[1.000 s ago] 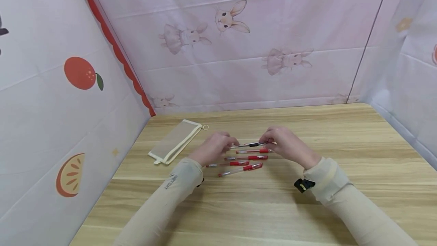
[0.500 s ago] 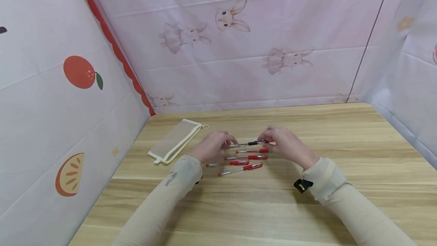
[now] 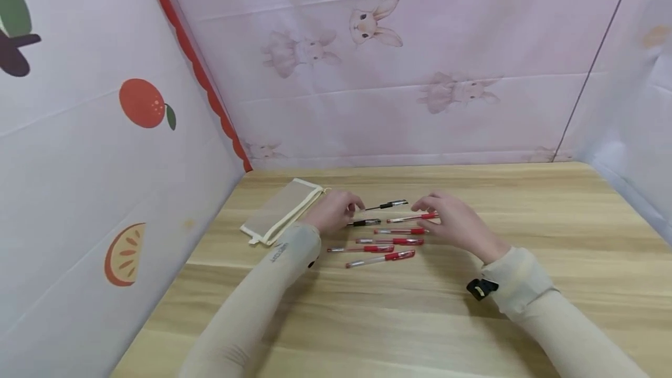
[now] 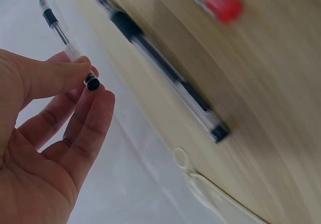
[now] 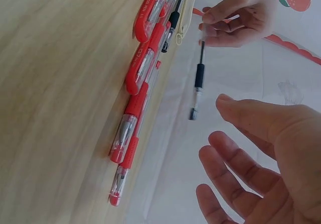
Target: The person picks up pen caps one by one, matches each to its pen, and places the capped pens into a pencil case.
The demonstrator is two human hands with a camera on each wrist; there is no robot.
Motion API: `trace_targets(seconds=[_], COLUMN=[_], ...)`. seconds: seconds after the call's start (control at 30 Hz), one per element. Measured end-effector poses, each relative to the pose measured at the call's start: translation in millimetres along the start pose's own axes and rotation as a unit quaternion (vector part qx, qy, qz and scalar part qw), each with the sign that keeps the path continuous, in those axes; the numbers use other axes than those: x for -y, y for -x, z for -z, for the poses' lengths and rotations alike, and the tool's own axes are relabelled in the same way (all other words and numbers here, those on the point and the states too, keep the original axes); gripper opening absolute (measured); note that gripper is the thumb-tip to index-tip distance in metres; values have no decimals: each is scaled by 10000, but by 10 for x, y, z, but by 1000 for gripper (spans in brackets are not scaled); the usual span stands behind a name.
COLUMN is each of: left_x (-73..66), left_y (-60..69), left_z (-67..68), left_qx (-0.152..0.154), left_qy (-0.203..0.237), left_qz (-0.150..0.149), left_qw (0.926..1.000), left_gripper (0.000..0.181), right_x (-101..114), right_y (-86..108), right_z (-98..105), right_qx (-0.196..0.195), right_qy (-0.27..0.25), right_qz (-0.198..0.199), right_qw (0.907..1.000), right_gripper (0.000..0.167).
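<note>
In the left wrist view, my left hand (image 4: 55, 118) pinches the tail end of a clear-barrelled black gel pen (image 4: 62, 35) between thumb and fingertips. That pen is off the table, its black grip and capped end pointing away from the hand. Another black pen (image 3: 366, 222) lies on the table by the left hand, its tail hidden behind the fingers in the head view. My right hand (image 5: 271, 158) hovers with fingers spread and nothing in it. Just left of it lie several red pens, among them an upper red pen (image 3: 412, 218) and a lowest red pen (image 3: 380, 259).
A flat pale mesh zip pouch (image 3: 283, 212) with cream edging and a ring pull lies on the left of the wooden table (image 3: 399, 325). Printed cloth walls (image 3: 420, 34) stand behind and at both sides.
My right hand has let go of the black pen and its fingers have spread. The left hand now holds the pen alone, raised. Another black pen has come into sight. The head view has shifted slightly.
</note>
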State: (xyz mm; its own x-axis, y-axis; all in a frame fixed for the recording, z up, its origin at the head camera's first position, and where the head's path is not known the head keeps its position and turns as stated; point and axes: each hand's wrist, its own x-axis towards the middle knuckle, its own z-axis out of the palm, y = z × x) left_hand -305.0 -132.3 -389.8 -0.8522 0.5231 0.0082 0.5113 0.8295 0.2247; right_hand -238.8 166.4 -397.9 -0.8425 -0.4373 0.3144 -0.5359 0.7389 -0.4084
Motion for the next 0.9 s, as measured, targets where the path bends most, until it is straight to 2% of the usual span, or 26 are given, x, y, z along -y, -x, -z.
trace_targets(seconds=[0.17, 0.4, 0.73, 0.9], left_x=[120, 246, 256, 212], left_y=[-195, -279, -398, -415], left_z=[-75, -103, -173, -164], left_qx=[71, 216, 348, 398], left_qy=[-146, -287, -395, -472], left_qz=[6, 238, 607, 705], left_qw=[9999, 9991, 9968, 9956], left_gripper=[32, 38, 33, 34], right_x=[-63, -78, -125, -139], right_y=[69, 48, 73, 74], right_z=[33, 9, 32, 42], right_qx=[84, 215, 294, 308], right_qy=[-112, -145, -194, -189], right_qz=[-156, -223, -337, -391], right_qw=[9998, 9994, 9988, 9986], right_gripper=[24, 22, 21, 20])
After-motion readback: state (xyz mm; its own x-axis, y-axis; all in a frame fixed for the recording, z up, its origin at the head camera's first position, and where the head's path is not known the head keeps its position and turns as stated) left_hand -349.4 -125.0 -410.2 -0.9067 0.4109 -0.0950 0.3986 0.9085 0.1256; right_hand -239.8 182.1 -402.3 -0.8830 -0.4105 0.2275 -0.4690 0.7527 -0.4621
